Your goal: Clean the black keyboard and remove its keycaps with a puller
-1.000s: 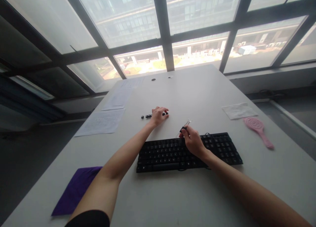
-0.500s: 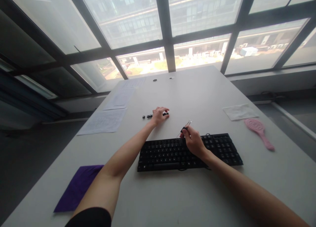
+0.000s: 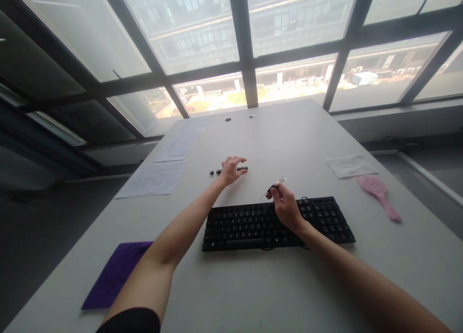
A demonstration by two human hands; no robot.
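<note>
A row of small black keycaps (image 3: 211,173) lies on the white table beyond the keyboard. My left hand (image 3: 230,171) reaches over the row, thumb and fingers apart around the keycaps at its right end; the palm hides the middle of the row. In my right hand (image 3: 284,200) is a keycap puller (image 3: 273,189) with a black handle and thin wire ends, gripped by closed fingers. That hand is above the upper middle of the black keyboard (image 3: 235,227) and covers some of its keys.
Paper sheets (image 3: 154,178) lie along the table's left side. A purple cloth (image 3: 112,277) is partly behind my left arm. To the right are a white tissue (image 3: 350,165) and a pink hairbrush (image 3: 378,190). Windows stand beyond the far edge.
My right hand has moved slightly right with the keycap puller, which now tilts flatter. My left hand's fingers have lifted a little, and more of the right-end keycaps shows between them.
</note>
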